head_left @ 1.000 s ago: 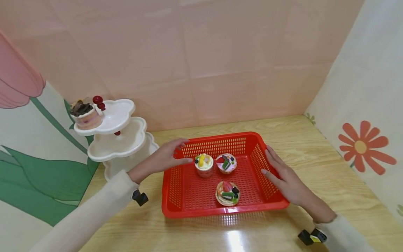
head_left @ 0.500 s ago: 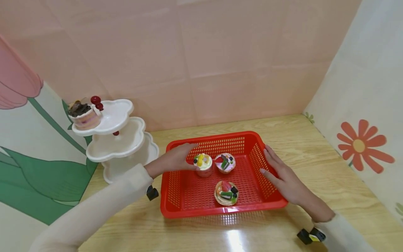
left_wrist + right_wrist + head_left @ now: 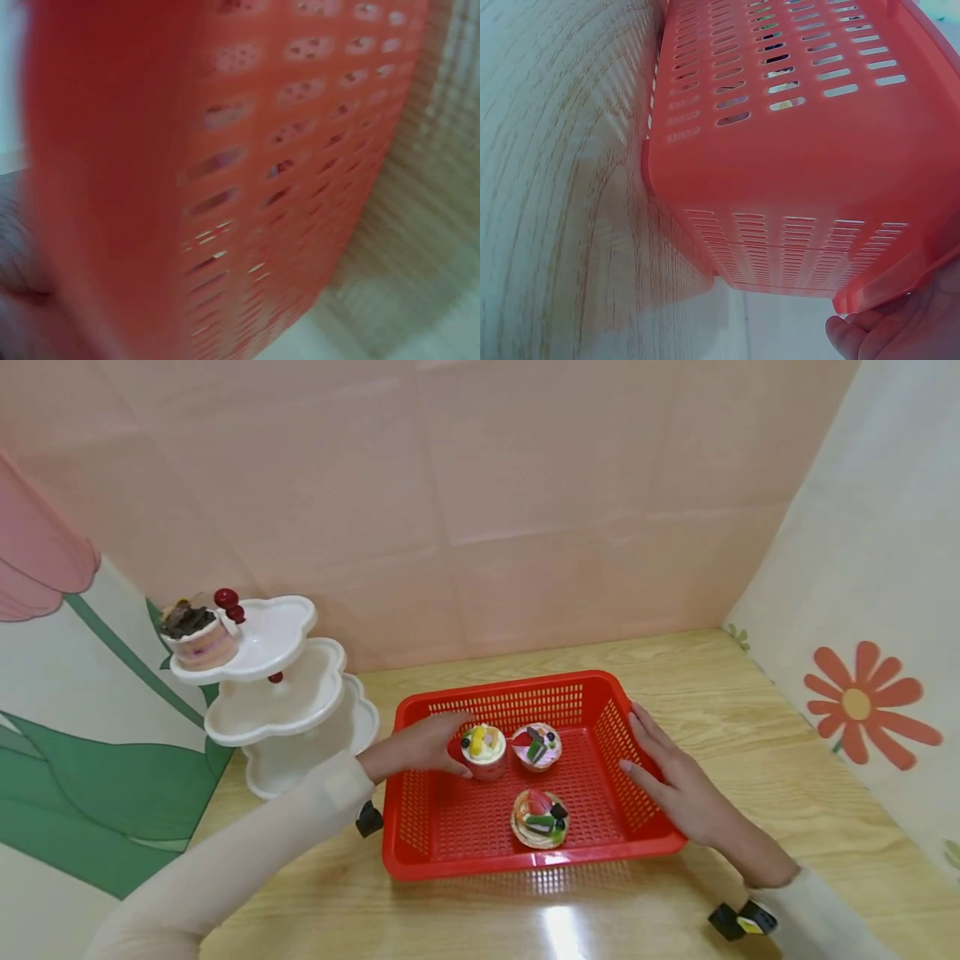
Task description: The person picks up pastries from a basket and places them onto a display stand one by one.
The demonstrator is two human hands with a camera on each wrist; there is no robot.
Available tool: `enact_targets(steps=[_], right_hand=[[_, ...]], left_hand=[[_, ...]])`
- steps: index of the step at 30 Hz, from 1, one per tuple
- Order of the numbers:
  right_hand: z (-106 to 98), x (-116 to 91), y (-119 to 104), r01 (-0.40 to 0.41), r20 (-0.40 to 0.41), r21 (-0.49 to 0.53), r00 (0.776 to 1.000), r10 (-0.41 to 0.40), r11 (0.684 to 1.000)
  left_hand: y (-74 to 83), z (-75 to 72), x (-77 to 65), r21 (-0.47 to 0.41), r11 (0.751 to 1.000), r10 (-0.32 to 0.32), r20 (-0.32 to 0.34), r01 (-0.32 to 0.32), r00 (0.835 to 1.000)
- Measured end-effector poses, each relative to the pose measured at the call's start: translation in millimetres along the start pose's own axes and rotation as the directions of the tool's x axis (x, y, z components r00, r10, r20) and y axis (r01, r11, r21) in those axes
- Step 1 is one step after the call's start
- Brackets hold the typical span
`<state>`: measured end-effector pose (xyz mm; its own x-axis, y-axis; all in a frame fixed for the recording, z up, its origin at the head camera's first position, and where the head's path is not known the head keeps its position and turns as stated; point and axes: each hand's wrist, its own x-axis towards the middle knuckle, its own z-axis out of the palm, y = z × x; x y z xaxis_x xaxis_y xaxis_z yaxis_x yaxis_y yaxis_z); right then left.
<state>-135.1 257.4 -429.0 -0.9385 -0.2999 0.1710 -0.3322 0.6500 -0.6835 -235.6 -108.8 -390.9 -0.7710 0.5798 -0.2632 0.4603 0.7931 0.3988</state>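
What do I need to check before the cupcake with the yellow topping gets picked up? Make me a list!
1. Left hand at the yellow-topped cupcake: ok, it is right beside it.
2. Firm grip on that cupcake: cannot tell, part of the hold is hidden.
3. Yellow-topped cupcake upright: ok, its topping faces up.
4. Right hand on the red basket: ok, it holds the right-hand rim.
5. Plenty of space from the pink-topped cupcake: not ok, it sits close by and might get bumped.
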Motion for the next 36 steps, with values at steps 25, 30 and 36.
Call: enact_targets(steps=[25, 30, 36], right_hand=[[2.8, 1.8, -0.4, -0.004, -0.007, 0.001, 1.000, 0.004, 1.000], [0.1, 1.1, -1.8, -0.007, -0.005, 0.009, 1.000, 0.007, 1.000], [0.8, 0.6, 0.2, -0.007, -0.007, 0.013, 1.000, 0.007, 1.000]], left_hand=[[-17.7, 27.6, 14.9, -0.226, 0.974, 0.004, -0.069, -0.020, 0.998], [-16.5, 27.0, 17.9, -0.256, 0.967, -0.007, -0.051, -0.007, 0.999], [-16.9, 27.9, 19.9, -0.301, 0.954, -0.015, -0.042, 0.001, 0.999]])
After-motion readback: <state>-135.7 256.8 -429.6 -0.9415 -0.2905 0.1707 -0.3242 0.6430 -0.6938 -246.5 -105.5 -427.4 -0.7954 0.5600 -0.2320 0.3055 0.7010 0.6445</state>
